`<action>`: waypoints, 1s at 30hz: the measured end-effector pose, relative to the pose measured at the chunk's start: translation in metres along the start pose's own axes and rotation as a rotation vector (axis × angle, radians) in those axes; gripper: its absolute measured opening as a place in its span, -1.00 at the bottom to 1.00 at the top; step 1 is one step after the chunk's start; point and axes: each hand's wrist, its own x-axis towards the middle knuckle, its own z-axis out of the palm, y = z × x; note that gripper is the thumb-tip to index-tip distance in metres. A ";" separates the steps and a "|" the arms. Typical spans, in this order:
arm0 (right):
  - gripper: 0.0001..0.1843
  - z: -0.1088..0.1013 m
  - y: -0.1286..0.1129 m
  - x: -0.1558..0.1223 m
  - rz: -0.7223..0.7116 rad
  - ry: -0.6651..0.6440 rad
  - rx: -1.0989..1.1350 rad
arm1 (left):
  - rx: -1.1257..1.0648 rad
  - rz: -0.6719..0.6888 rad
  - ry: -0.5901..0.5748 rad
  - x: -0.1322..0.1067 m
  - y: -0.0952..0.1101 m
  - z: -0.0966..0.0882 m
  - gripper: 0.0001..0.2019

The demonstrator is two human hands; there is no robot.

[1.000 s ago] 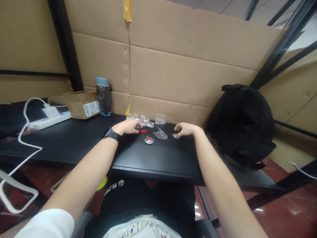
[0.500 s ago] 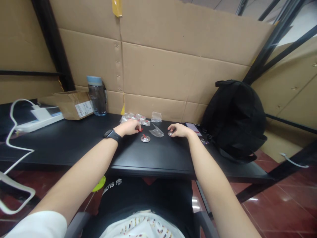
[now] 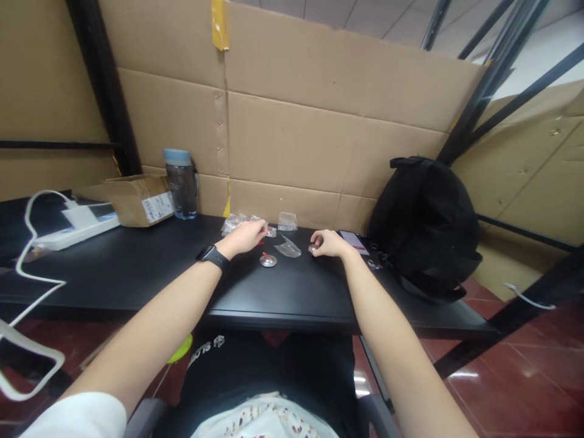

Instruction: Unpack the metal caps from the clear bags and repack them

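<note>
Pinching a small metal disc (image 3: 312,249) between thumb and fingers, the right hand (image 3: 329,243) is partly covering it, so whether the disc is touching the table (image 3: 292,292) is not clear. The left hand (image 3: 246,236) is bending its fingers inward, their tips close together; whether they are holding anything cannot be told. A bit of red material (image 3: 260,244) is showing just below those fingers, mostly hidden by them. A second metal disc (image 3: 268,261), with a red piece on top, is lying on the table a little nearer the body than the left fingertips.

Between the two sets of fingers, a loose clear bag (image 3: 288,247) is lying crumpled. Another clear bag (image 3: 287,221) is resting beyond the left fingertips and slightly to their right, close to the cardboard wall (image 3: 292,146). Clear packets (image 3: 233,224) are clustering just behind the left hand, some of them partly blocked by its fingers.

Farther left of the left fingers, a bottle (image 3: 181,190) is standing upright beside an open cardboard box (image 3: 137,199). To the right of the right fingers, a flat pale item (image 3: 354,242) is lying near a black backpack (image 3: 424,225).
</note>
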 end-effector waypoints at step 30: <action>-0.62 0.017 -0.113 -0.020 -0.402 0.506 0.606 | -0.595 -0.056 0.266 0.006 0.049 -0.012 -0.84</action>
